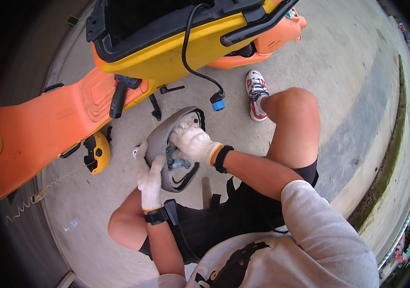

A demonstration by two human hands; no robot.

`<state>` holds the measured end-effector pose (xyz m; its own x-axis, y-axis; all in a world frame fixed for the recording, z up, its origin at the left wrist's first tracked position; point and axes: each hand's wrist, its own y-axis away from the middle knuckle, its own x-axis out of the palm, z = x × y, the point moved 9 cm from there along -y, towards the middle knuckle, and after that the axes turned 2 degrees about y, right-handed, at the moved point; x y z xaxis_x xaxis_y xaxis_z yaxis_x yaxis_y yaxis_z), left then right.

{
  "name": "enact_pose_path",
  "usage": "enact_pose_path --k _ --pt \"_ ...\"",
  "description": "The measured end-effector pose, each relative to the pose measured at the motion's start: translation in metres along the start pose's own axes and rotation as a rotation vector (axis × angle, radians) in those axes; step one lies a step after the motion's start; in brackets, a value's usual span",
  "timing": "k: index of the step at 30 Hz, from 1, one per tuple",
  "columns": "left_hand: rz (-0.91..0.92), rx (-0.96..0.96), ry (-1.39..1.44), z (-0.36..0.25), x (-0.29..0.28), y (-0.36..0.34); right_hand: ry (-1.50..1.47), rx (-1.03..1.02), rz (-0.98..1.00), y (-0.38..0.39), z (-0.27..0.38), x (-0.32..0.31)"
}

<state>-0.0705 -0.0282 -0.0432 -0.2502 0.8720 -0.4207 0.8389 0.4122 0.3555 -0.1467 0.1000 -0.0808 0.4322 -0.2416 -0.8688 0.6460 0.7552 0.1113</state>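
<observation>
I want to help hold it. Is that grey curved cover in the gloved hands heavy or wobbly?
Probably light: the grey cover looks like a thin hollow shell, and the left hand and right hand hold it up off the ground. It likely flexes a bit. Its rounded back could rock if set down.
</observation>
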Motion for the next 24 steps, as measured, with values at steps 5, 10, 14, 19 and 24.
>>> enact_pose_path --k 5,10,14,19,24 --pt "-0.005 0.010 -0.061 0.021 -0.007 -0.008 -0.035 0.108 0.008 -0.001 -0.005 0.002" --pt "0.021 0.052 -0.028 0.010 0.000 -0.009 0.011 0.135 0.000 0.001 -0.007 -0.001" --pt "-0.024 0.132 -0.200 -0.005 -0.005 -0.008 -0.002 0.142 0.065 -0.001 -0.006 0.002" --pt "-0.029 0.030 -0.249 -0.012 -0.003 0.003 -0.062 0.120 0.149 -0.001 -0.007 0.008" --pt "-0.060 -0.076 -0.278 0.001 -0.012 0.005 -0.113 0.026 0.034 0.000 -0.003 -0.003"
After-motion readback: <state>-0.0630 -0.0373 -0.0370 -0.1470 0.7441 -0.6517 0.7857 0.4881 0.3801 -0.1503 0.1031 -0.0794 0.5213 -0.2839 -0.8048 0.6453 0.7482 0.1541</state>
